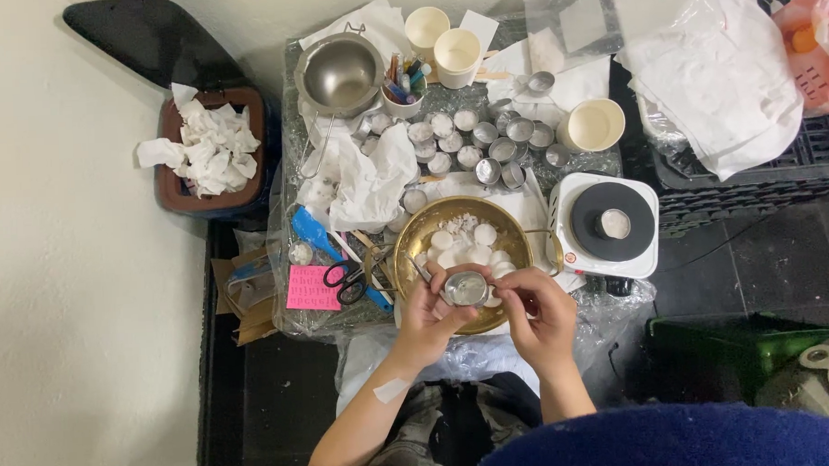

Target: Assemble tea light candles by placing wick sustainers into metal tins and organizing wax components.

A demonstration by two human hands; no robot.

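Note:
My left hand [428, 313] grips a small round metal tealight cup [467, 288] over the near rim of a brass bowl [416, 235]. My right hand [538, 311] pinches the cup's right side, fingers closed on it. Several white wax discs [477, 245] and white crumbs lie inside the bowl. Beyond the bowl, several more small metal cups [485, 139], some filled with white wax, stand grouped on the table.
A white hot plate [607, 222] with a black top stands right of the bowl. Scissors [347, 277] and a pink note [312, 288] lie to the left. At the back stand a steel pot [340, 75], paper cups [457, 55] and crumpled tissue [367, 179]. A bin of tissues [209, 148] stands left.

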